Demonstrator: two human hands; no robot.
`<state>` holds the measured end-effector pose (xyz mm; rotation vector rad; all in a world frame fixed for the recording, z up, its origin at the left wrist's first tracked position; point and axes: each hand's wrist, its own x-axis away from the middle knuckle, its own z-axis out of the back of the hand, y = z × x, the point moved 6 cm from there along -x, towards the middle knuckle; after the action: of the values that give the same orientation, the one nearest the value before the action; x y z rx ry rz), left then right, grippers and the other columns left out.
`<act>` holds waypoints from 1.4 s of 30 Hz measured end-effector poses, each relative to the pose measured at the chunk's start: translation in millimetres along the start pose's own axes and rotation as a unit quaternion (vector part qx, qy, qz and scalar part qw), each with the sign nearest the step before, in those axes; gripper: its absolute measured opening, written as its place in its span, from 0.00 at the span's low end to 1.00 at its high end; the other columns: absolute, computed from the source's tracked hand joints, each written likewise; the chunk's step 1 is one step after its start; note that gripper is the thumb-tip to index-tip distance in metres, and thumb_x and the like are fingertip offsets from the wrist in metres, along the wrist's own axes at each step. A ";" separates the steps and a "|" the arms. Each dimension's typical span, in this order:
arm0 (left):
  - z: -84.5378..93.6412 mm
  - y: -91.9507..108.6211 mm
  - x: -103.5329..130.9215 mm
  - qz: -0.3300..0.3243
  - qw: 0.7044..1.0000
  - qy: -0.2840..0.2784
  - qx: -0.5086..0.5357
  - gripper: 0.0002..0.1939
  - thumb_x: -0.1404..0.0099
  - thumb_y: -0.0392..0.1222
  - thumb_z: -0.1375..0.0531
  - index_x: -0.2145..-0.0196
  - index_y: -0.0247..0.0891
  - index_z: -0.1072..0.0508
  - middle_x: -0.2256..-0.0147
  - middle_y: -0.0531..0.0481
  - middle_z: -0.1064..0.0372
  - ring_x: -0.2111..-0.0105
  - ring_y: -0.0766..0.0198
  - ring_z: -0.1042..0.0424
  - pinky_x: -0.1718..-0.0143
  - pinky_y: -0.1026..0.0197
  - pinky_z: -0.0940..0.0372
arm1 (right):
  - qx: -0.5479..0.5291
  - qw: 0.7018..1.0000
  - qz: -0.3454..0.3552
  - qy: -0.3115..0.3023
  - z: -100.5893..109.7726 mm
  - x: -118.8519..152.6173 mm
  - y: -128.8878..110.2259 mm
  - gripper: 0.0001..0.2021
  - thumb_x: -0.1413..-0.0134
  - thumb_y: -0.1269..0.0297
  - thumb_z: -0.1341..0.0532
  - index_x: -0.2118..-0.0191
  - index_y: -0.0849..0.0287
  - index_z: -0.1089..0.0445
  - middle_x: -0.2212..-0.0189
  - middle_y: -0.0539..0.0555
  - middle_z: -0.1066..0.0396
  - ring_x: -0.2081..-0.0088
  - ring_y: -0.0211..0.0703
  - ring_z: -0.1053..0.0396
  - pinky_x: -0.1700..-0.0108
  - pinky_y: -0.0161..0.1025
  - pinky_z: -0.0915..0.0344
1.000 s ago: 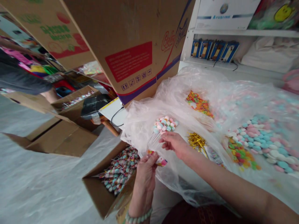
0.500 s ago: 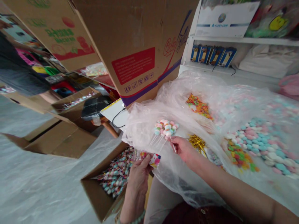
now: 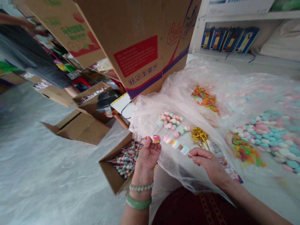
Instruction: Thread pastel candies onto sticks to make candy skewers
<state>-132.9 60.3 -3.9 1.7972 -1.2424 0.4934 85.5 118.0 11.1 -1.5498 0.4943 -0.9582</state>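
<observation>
My left hand [image 3: 147, 159] is closed on a small clear bag with a colourful print [image 3: 155, 139]. Between the thumb and fingers of my right hand [image 3: 208, 161] is the thin white stick of a marshmallow skewer [image 3: 177, 145]. Its pink, white, blue and brownish pieces point toward the bag, outside it and close to its mouth. Just beyond, more marshmallow skewers [image 3: 170, 120] lie bunched on the plastic sheet [image 3: 150, 109], and one single skewer [image 3: 182, 132] lies nearer. Gold twist ties [image 3: 199, 136] are heaped beyond my right hand, beside a stack of printed bags [image 3: 225, 161].
Loose marshmallows [image 3: 269, 134] and gummy candies [image 3: 246, 153] lie at right, more gummy rings [image 3: 206, 98] farther back. A carton [image 3: 109, 178] of wrapped skewers stands low at left. A tall cardboard box [image 3: 140, 37] rises behind. Another person [image 3: 35, 53] stands at far left.
My right hand has moved right and nearer, lifting one skewer off the bunch. My left hand has moved up with the bag. The view has shifted.
</observation>
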 end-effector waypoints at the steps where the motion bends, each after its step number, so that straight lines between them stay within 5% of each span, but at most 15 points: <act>1: -3.1 -2.7 1.8 0.002 1.000 -0.001 0.001 0.10 0.33 0.37 0.45 0.72 0.34 0.30 0.78 0.49 0.28 0.79 0.67 0.30 0.76 0.64 0.33 | 0.008 1.000 0.006 -0.005 -1.5 0.0 -2.0 0.06 0.52 0.64 0.44 0.71 0.57 0.31 0.77 0.47 0.41 0.72 0.38 0.44 0.69 0.36 0.48; 7: -16.6 -14.0 14.0 0.013 1.000 -0.014 -0.025 0.12 0.33 0.36 0.45 0.74 0.34 0.30 0.78 0.49 0.28 0.79 0.66 0.29 0.72 0.61 0.30 | 0.073 0.995 0.066 -0.008 2.4 -8.6 -10.8 0.06 0.51 0.65 0.45 0.72 0.58 0.32 0.75 0.48 0.37 0.69 0.40 0.40 0.66 0.37 0.44; 14: -21.4 -8.7 15.0 -0.078 0.996 -0.021 -0.038 0.09 0.36 0.31 0.44 0.74 0.34 0.29 0.77 0.50 0.28 0.78 0.66 0.28 0.71 0.62 0.30 | 0.193 0.960 0.202 0.018 9.7 2.6 -16.3 0.08 0.44 0.67 0.45 0.69 0.57 0.29 0.73 0.51 0.33 0.68 0.41 0.36 0.64 0.38 0.42; 18: -20.7 -9.4 11.3 -0.094 0.994 -0.034 -0.054 0.08 0.37 0.31 0.43 0.74 0.34 0.29 0.78 0.51 0.28 0.79 0.68 0.28 0.73 0.65 0.30 | 0.211 0.952 0.221 0.026 8.7 7.1 -16.5 0.09 0.43 0.67 0.45 0.68 0.58 0.28 0.73 0.51 0.34 0.68 0.41 0.36 0.65 0.38 0.42; 24: -10.0 -3.6 5.6 -0.086 0.983 -0.058 -0.152 0.06 0.41 0.30 0.41 0.75 0.32 0.28 0.79 0.50 0.28 0.83 0.67 0.30 0.77 0.64 0.31 | 0.222 0.953 0.208 0.008 11.9 5.7 -16.7 0.09 0.44 0.67 0.44 0.68 0.54 0.27 0.74 0.51 0.34 0.68 0.43 0.36 0.65 0.39 0.41; 33: 5.1 -1.0 -3.9 -0.095 0.984 -0.064 -0.135 0.03 0.42 0.30 0.40 0.72 0.32 0.28 0.77 0.49 0.27 0.79 0.66 0.28 0.75 0.64 0.30 | 0.215 0.956 0.200 -0.010 6.2 4.0 -16.4 0.09 0.45 0.67 0.44 0.68 0.54 0.26 0.74 0.51 0.35 0.69 0.42 0.37 0.66 0.38 0.43; 42: -4.0 -0.9 7.5 -0.085 0.976 -0.119 -0.163 0.05 0.36 0.32 0.45 0.68 0.32 0.29 0.72 0.47 0.26 0.77 0.64 0.26 0.74 0.61 0.28 | 0.056 0.998 -0.025 -0.015 9.2 -8.3 17.1 0.07 0.56 0.64 0.41 0.72 0.58 0.27 0.78 0.48 0.36 0.72 0.39 0.41 0.69 0.36 0.47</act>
<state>-128.3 59.6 3.2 1.6927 -1.2323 -0.0255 91.5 126.2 -7.5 -1.4794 0.3756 -0.9844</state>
